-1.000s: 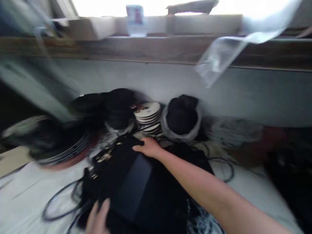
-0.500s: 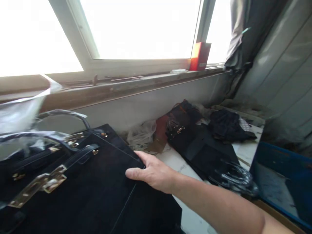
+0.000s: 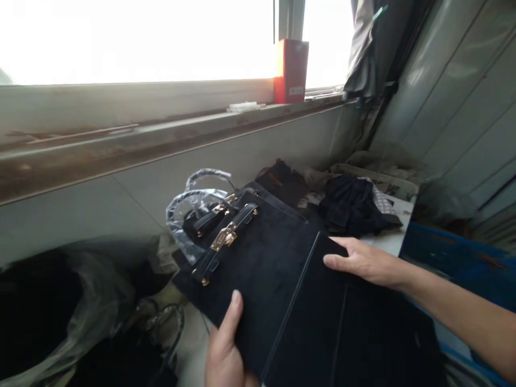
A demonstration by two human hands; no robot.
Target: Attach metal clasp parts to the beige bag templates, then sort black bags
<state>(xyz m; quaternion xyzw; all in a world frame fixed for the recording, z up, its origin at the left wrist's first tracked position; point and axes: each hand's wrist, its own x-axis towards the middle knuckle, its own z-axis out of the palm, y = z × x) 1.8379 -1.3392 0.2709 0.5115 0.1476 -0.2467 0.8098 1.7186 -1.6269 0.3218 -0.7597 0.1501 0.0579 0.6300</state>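
A black bag panel [image 3: 270,269] with gold clasp hardware [image 3: 226,236] and plastic-wrapped handles [image 3: 179,215] is held between my two hands. My left hand [image 3: 228,344] grips its near left edge, thumb on top and the other fingers mostly hidden beneath. On the right, my right hand [image 3: 363,260] pinches the far edge, with its thumb on the dark surface. More black pieces lie under and beside the panel, and their borders are hard to tell apart.
Dark crumpled fabric [image 3: 350,207] lies on a white surface at the right, beside a blue bin [image 3: 463,258]. A red box [image 3: 291,70] stands on the windowsill [image 3: 193,126]. Clear plastic [image 3: 94,301] covers dark items at lower left.
The view has swung right. The black bag pieces have moved right, over the dark stack there. My left hand has come into view, holding the near edge; my right hand still holds the far side.
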